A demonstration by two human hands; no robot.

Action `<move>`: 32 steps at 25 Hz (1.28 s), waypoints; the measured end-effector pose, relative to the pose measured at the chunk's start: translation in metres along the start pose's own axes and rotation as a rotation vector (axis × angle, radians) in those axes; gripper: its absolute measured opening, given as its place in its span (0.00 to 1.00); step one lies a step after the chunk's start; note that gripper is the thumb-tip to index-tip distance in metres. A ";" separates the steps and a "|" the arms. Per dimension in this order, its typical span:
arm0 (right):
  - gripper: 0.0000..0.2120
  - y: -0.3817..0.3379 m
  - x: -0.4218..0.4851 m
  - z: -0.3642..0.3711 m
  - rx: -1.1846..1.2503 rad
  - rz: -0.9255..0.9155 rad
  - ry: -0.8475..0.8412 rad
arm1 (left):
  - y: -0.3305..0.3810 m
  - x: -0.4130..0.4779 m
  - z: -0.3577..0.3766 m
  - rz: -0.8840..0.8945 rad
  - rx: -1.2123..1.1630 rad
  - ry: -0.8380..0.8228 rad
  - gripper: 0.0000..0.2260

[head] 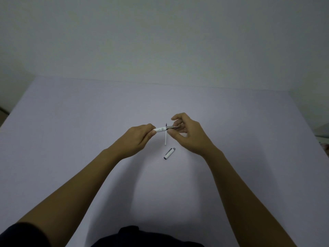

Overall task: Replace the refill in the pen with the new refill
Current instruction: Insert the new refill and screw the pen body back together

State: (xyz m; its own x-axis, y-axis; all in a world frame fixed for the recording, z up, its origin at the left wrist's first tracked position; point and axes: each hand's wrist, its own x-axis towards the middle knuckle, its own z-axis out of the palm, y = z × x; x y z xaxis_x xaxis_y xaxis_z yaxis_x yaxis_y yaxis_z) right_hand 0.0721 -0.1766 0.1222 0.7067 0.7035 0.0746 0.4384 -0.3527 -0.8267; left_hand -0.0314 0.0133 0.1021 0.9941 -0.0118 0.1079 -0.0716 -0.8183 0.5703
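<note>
A white pen [161, 129] with a silver front section is held level above the table between both hands. My left hand [137, 139] pinches the white barrel's rear end. My right hand [188, 134] holds the silver tip section with thumb and fingers. A thin white refill [166, 138] with a dark tip lies on the table under the pen, pointing away from me. The pen's white cap [169, 153] with a grey end lies on the table nearer to me.
The pale lilac table [89, 122] fills the view, its far edge meeting a plain grey wall. My dark clothing shows at the bottom edge.
</note>
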 end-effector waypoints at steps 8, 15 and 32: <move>0.04 0.000 0.000 -0.005 -0.071 -0.050 0.004 | 0.004 0.001 -0.001 0.006 0.007 0.004 0.13; 0.15 0.000 0.002 -0.007 -0.210 -0.033 0.010 | 0.005 0.000 -0.001 -0.005 0.003 -0.001 0.12; 0.16 -0.005 0.000 -0.013 -0.462 -0.137 0.027 | 0.010 -0.002 -0.001 0.011 0.003 -0.009 0.17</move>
State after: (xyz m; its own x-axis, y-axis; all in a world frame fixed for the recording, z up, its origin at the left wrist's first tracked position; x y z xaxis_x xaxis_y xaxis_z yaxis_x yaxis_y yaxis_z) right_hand 0.0772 -0.1823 0.1339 0.6367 0.7487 0.1846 0.7248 -0.4994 -0.4746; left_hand -0.0339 0.0056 0.1089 0.9940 -0.0259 0.1065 -0.0820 -0.8199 0.5666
